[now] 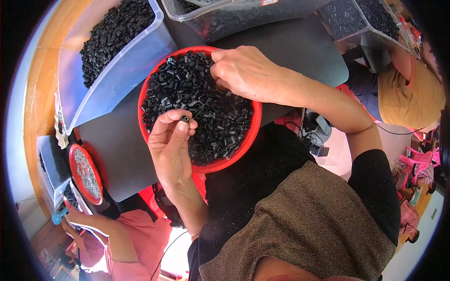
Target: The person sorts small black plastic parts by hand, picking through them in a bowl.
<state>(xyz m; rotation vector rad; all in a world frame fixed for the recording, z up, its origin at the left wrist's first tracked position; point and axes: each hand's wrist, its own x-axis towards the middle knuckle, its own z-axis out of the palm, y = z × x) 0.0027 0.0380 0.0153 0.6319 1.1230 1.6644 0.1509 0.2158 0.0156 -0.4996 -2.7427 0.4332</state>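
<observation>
A round red basin in front of me holds a heap of small black plastic parts mixed with small metal springs. Over the basin's near left side, my left hand pinches a small black cylindrical part between thumb and fingers, its round end with a hole facing up. My right hand reaches in at the far right of the basin, its fingers curled down against the black parts. Whatever those fingertips hold, if anything, is hidden.
Clear plastic bins of black parts stand at the far left, the back and the far right of the dark tabletop. A smaller red basin of shiny pieces is at left. Other people sit left and right.
</observation>
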